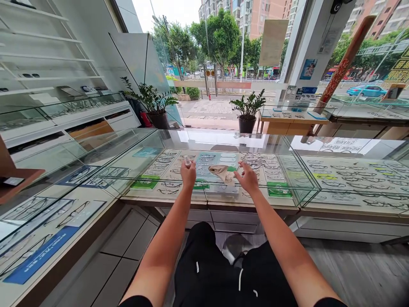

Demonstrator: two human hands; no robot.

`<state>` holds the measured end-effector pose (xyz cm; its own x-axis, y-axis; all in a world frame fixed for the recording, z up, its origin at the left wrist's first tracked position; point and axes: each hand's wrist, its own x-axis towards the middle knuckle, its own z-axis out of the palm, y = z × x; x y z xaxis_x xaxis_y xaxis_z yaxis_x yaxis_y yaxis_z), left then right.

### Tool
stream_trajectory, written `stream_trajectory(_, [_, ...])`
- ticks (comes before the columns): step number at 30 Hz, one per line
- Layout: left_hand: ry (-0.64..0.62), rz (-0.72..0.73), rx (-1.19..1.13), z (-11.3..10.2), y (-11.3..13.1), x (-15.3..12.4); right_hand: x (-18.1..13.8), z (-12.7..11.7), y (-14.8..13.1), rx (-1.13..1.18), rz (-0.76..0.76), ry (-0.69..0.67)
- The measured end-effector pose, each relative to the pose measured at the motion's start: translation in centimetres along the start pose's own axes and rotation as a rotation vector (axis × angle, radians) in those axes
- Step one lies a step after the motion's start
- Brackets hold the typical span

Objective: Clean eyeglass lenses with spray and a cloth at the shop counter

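My left hand is closed around a small clear spray bottle, held upright over the glass counter. My right hand hovers to the right with fingers pinched on the thin frame of a pair of glasses. Between the two hands a crumpled beige cleaning cloth lies on the glass top. Under the glass, rows of eyeglass frames rest on display trays.
Glass display cases run left and right of me. Two potted plants stand beyond the counter by the shop window. White shelves line the left wall. A wooden desk stands behind the counter.
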<state>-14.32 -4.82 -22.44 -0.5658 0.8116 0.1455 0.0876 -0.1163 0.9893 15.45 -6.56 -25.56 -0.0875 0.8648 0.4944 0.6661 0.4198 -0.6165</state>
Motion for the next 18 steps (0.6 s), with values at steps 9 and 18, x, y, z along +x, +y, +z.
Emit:
stream_trajectory(9, [-0.745, -0.328, -0.729, -0.8, 6.0, -11.7, -3.9, -2.5, -2.9, 0.320, 0.072, 0.093])
stream_trajectory(18, [-0.984, -0.580, -0.906, -1.5, 7.3, -16.1, -13.1, -7.6, -7.8, 0.875, 0.241, 0.063])
